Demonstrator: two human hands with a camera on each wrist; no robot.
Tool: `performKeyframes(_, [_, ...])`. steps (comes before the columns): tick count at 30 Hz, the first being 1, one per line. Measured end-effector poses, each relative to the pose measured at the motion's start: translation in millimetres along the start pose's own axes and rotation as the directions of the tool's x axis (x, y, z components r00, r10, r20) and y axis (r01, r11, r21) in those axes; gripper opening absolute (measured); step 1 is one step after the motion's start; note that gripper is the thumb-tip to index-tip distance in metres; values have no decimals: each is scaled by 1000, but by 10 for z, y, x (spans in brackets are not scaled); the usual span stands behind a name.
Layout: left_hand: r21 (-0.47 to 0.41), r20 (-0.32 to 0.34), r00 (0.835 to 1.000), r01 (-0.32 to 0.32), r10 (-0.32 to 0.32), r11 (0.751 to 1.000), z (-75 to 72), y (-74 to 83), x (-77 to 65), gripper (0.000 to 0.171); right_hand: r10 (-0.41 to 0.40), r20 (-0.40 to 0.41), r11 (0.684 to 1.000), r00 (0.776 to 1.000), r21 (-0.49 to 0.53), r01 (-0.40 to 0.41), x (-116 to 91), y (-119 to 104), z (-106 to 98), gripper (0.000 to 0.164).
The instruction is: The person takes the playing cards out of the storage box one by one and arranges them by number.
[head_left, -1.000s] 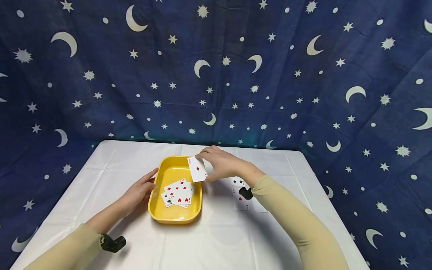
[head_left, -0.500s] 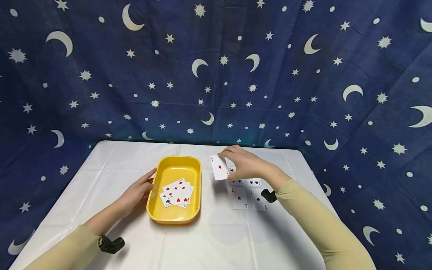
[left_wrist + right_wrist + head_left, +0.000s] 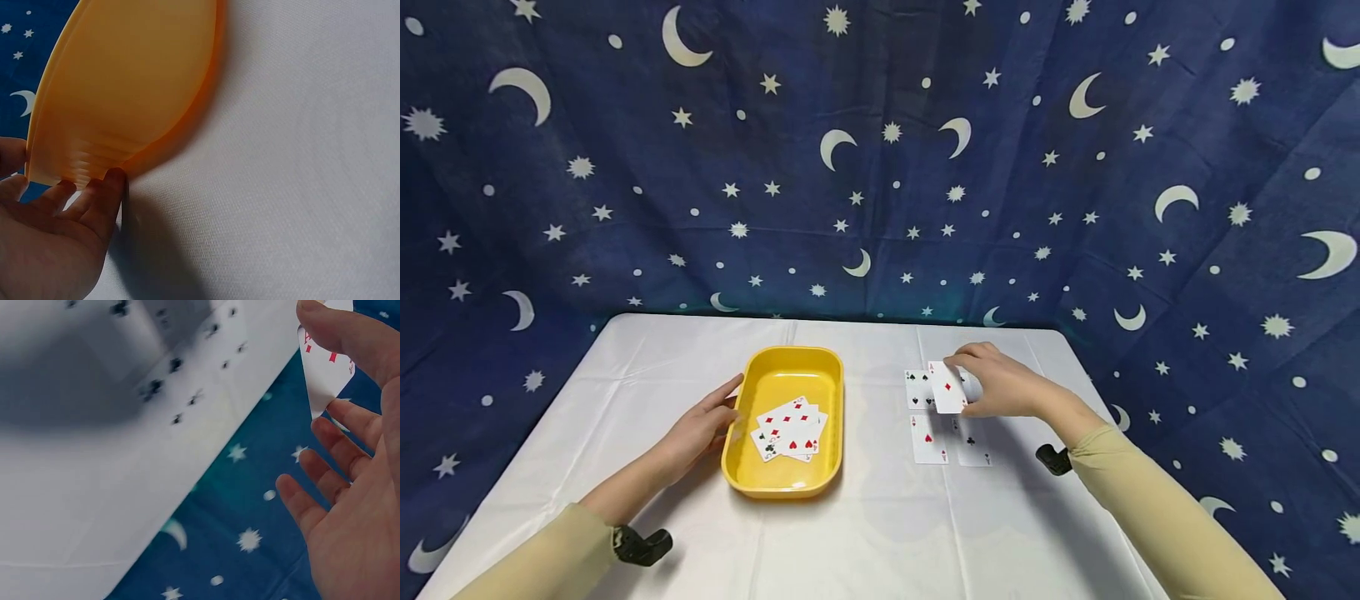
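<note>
In the head view my right hand (image 3: 1006,383) pinches an ace of diamonds (image 3: 946,387) by its edges, thumb at one end and a fingertip at the other. The card is over the back cards at the table's right side. Partly behind it lies a spade card (image 3: 917,390); another beside that is mostly hidden. In front lie an ace of hearts (image 3: 929,450) and an ace of clubs (image 3: 976,450). My left hand (image 3: 698,429) holds the left side of a yellow tray (image 3: 837,417). Its fingers touch the tray's outer wall in the left wrist view.
Several face-up cards (image 3: 790,429), diamonds, hearts and clubs, overlap in the tray. A white cloth (image 3: 865,550) covers the table. Behind the table hangs a dark blue curtain (image 3: 880,208) with moons and stars.
My right hand has carried the ace of diamonds rightward from above the tray to over the laid-out cards. The left hand stays at the tray.
</note>
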State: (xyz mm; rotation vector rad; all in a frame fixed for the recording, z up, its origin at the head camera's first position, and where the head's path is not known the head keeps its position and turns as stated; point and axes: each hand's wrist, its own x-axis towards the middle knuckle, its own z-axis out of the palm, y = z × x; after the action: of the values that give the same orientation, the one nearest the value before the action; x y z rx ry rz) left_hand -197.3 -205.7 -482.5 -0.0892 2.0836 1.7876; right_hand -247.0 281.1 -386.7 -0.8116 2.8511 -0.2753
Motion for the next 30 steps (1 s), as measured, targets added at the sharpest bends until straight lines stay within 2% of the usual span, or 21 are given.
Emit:
performKeyframes(19, [26, -4, 1000, 13, -13, 1000, 21, 16, -20, 71, 119, 19, 993, 993, 21, -119, -614, 624, 342, 83])
performKeyframes(30, [38, -9, 1000, 10, -9, 999, 26, 13, -20, 70, 160, 62, 987, 985, 12, -161, -778, 807, 563, 84])
